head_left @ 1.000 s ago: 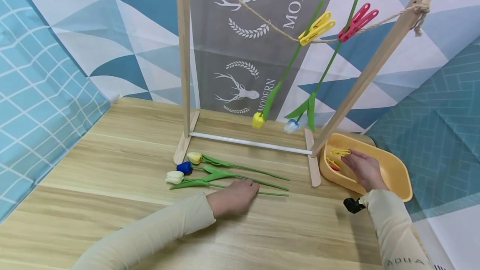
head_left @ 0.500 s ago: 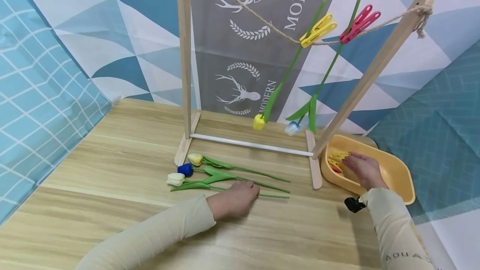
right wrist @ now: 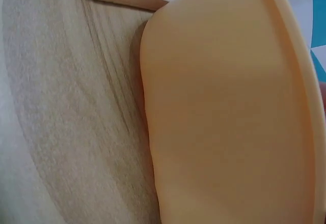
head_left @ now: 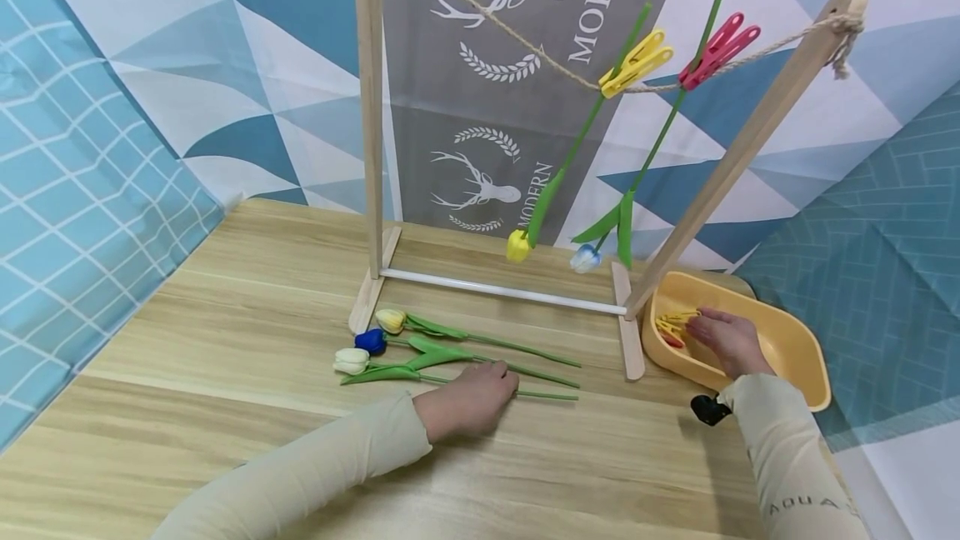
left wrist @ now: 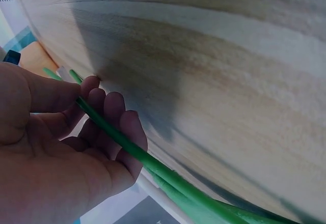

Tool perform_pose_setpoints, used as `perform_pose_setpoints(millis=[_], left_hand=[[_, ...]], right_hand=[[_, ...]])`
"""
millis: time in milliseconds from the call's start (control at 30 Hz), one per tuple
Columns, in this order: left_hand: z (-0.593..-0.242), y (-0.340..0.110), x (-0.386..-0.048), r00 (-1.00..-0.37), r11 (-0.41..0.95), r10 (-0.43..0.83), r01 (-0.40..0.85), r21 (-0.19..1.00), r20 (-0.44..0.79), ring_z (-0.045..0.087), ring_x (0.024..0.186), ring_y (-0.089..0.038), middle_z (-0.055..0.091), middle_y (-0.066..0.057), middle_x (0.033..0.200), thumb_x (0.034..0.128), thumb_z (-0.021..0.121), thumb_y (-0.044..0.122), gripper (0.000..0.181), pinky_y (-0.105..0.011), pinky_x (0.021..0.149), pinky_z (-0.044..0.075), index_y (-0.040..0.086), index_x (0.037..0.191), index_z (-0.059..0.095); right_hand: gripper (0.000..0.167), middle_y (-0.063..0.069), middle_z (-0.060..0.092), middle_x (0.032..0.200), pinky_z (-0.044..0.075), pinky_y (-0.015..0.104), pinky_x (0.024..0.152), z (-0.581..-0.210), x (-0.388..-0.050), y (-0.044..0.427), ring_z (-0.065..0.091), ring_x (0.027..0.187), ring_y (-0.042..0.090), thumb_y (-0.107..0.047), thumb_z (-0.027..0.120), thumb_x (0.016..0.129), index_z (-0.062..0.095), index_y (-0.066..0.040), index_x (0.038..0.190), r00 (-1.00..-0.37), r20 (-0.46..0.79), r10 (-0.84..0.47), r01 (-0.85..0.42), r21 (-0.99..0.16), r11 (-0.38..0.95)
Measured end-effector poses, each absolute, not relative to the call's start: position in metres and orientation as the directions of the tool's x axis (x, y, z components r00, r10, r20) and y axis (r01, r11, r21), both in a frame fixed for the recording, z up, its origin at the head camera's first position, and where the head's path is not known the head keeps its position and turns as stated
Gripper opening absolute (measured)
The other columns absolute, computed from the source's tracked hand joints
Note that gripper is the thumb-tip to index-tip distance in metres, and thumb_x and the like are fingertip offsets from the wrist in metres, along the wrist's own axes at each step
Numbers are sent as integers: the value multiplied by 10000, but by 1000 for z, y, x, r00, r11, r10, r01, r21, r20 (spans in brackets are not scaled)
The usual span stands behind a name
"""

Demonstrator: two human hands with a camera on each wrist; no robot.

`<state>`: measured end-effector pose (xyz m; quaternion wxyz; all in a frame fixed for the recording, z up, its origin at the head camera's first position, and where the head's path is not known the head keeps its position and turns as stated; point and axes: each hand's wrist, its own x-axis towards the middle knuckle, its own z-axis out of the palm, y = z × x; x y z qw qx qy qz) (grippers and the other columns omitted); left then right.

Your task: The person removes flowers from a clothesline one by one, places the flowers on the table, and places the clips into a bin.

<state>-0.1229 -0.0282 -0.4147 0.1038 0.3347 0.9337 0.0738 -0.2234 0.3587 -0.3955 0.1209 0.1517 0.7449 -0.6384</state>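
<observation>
On the left of the head view I see a blue cloth (head_left: 75,148) with white lines, next to the wood table (head_left: 225,332). Left of the middle, three tulips lie flat with their heads to the left: a white tulip (head_left: 350,361) in front, a dark blue tulip (head_left: 370,342) behind it and a pale yellow tulip (head_left: 391,321) at the back. The left post (head_left: 369,107) stands up tall near them. Just below the middle of the frame, my left hand (head_left: 471,397) is on the white tulip's stem. In the left wrist view I see its thumb and fingers pinching a green stem (left wrist: 122,141).

Right of the middle, a bright yellow tulip (head_left: 517,245) hangs head down from a rope (head_left: 517,36) by a yellow peg (head_left: 636,63). Next to it, a blue and white tulip (head_left: 585,258) hangs the same way by a red peg (head_left: 718,52). The right post (head_left: 738,158) slants across the upper right.

At the lower right, an orange tub (head_left: 806,352) has yellow pegs (head_left: 667,326) in it. My right hand (head_left: 729,342) reaches inside, fingertips right by those pegs; I cannot tell if it pinches one. The right wrist view shows me mostly the tub's side.
</observation>
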Motion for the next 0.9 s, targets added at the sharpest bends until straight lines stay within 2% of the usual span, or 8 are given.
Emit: perform_pose_setpoints(millis=[233, 400, 667, 900], left_hand=[[-416, -29, -122, -757, 766, 640, 614, 192, -133, 489, 804, -122, 533, -15, 950, 872, 538, 75, 202, -297, 724, 451, 122, 1065, 577], [-417, -29, -123, -759, 765, 640, 618, 180, -117, 491, 776, -116, 536, -6, 921, 875, 550, 83, 176, -271, 677, 439, 124, 1040, 597], [-415, -29, -126, -756, 747, 652, 627, 222, -58, 574, 776, -127, 593, -6, 874, 910, 529, 73, 136, -251, 656, 480, 101, 958, 653], [-415, -30, -126, -749, 730, 663, 638, 244, -26, 561, 755, -115, 588, 6, 829, 919, 545, 102, 108, -223, 665, 464, 111, 901, 651]], right_hand=[[652, -179, 577, 778, 531, 168, 732, -397, -225, 360, 626, 745, -54, -103, 514, 941, 152, 116, 1437, -914, -399, 78, 407, -899, 160], [663, -184, 574, 772, 529, 171, 744, -397, -226, 361, 625, 743, -51, -122, 543, 930, 180, 102, 1438, -906, -414, 94, 424, -885, 192], [647, -203, 589, 737, 517, 162, 709, -395, -227, 362, 606, 725, -44, -144, 539, 933, 209, 87, 1439, -890, -444, 108, 455, -841, 292], [647, -192, 561, 789, 506, 157, 721, -396, -228, 363, 591, 753, -24, -175, 538, 936, 219, 60, 1447, -877, -468, 106, 473, -809, 349]])
